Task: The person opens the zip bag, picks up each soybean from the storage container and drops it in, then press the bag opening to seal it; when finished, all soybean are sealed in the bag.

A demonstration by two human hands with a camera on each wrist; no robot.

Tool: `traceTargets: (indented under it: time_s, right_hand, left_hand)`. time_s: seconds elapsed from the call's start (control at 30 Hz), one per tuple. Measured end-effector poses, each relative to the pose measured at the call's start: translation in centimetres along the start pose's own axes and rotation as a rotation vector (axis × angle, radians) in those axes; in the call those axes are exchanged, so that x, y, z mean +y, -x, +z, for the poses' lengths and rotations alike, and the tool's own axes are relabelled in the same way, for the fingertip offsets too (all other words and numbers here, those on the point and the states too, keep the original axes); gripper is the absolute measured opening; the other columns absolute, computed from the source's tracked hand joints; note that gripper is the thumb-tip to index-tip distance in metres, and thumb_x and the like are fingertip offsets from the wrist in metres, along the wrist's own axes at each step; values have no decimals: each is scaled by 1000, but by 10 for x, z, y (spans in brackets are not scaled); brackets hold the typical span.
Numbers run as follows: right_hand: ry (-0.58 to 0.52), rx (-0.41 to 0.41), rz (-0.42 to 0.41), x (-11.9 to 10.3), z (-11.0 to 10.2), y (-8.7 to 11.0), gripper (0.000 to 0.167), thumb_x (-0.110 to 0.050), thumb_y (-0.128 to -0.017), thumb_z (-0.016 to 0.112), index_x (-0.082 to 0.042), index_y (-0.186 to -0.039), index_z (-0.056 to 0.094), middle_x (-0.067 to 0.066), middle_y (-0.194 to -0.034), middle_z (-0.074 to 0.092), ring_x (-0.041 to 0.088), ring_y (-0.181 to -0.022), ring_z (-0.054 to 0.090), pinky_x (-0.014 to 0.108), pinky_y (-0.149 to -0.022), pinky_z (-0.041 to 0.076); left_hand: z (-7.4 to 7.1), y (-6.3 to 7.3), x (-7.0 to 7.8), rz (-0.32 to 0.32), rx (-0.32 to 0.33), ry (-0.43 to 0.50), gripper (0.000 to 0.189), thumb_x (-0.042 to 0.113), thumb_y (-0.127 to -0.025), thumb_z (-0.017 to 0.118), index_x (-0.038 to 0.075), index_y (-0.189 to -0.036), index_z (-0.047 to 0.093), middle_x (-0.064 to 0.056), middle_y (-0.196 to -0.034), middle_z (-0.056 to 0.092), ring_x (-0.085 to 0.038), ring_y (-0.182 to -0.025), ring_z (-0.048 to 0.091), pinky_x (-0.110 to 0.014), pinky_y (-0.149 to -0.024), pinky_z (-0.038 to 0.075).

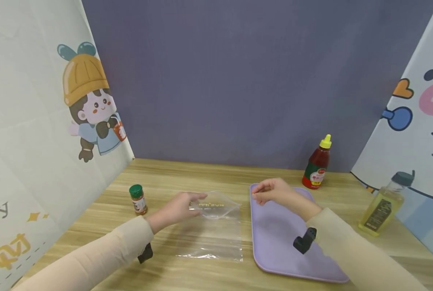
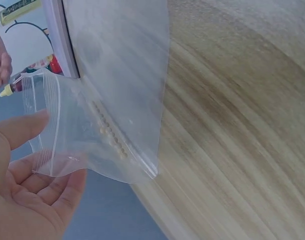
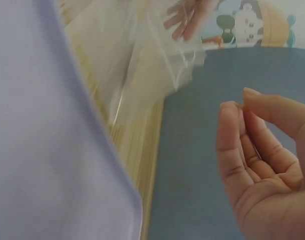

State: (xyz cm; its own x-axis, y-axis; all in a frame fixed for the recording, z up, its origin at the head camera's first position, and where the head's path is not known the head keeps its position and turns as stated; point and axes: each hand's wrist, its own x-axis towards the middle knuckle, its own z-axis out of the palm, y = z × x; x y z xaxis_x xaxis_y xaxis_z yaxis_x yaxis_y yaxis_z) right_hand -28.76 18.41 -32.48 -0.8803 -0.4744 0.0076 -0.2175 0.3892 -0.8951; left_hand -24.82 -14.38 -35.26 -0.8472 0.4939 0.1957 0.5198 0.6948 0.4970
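A clear zip bag (image 1: 213, 236) lies on the wooden table with its mouth lifted and parted. My left hand (image 1: 180, 208) holds the mouth, its thumb (image 2: 27, 127) on one side of the film and curled fingers (image 2: 55, 190) on the other. A row of small yellowish round pieces (image 2: 110, 130) shows through the film; whether they lie inside or behind it I cannot tell. Over the lilac tray (image 1: 274, 250), my right hand (image 1: 274, 192) pinches thumb and forefinger together. A tiny yellowish piece seems to sit between those tips, mostly hidden in the right wrist view.
Left of the bag stands a green-capped spice jar (image 1: 138, 200). Behind the tray is a red sauce bottle (image 1: 316, 167) with a yellow nozzle. A bottle of pale yellow oil (image 1: 381, 208) stands to the tray's right. Printed cloth screens (image 1: 274, 81) border the table.
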Motion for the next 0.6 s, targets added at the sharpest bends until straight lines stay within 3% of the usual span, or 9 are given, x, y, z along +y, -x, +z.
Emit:
traceTargets:
  time_s: [0.27,0.43,0.6]
  right_hand:
    - [-46,-26,-51,-22,37,-28,31,-11,-88,70,11,-109,65,12,-88,73,15,-70,67,47,-78,60]
    - [-72,-44,-81,-25,55,-41,27,-5,-87,69,13,-106,66,9,-84,73,13,-67,66,39,-72,61]
    - [-57,-55,-114,-24,65,-50,25,-4,-87,69,14,-105,66,16,-86,74,11,-65,66,32,-66,61]
  left_hand:
    - [0,-1,-2,1,0,2,54,12,-84,73,1,-134,55,-16,-129,62,-30,-108,64,-43,-94,55]
    - [0,-2,-4,2,-3,-3,53,12,-84,73,0,-133,56,-17,-128,63,-31,-108,64,-45,-94,55]
    - [-1,-3,-3,6,7,-10,53,11,-83,74,-1,-132,56,-18,-126,64,-31,-105,65,-44,-92,56]
